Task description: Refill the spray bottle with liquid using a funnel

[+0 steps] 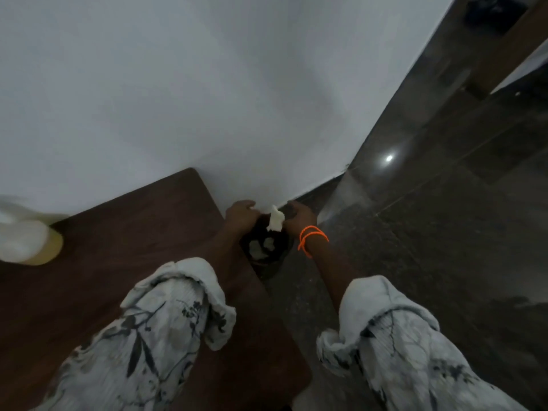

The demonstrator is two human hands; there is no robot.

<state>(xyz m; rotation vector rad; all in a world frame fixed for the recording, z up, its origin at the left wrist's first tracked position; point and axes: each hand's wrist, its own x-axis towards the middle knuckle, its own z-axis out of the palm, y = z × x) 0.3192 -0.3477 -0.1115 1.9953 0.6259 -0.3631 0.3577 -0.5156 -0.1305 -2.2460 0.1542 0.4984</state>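
Dark and round, a small bin (264,253) stands on the floor just beside the corner of the brown wooden table (124,247), against the white wall (207,99). Inside it lie pale crumpled scraps (261,247). Both of the person's hands reach down to its far rim. The left hand (240,215) rests over the rim with fingers curled; whether it grips anything cannot be told in the blur. The right hand (299,216), with orange bands (312,238) round the wrist, appears to pinch a white crumpled piece of paper or tissue (275,222) that hangs just above the bin's mouth. Rolled white sleeves with a grey floral print (178,307) cover both forearms.

At the table's left edge a blurred white plastic bottle holding yellowish liquid (28,243) appears to lie on its side, long axis roughly left to right, its yellow end pointing right. It is well apart from both hands. Glossy dark stone flooring (444,232) fills the right side.
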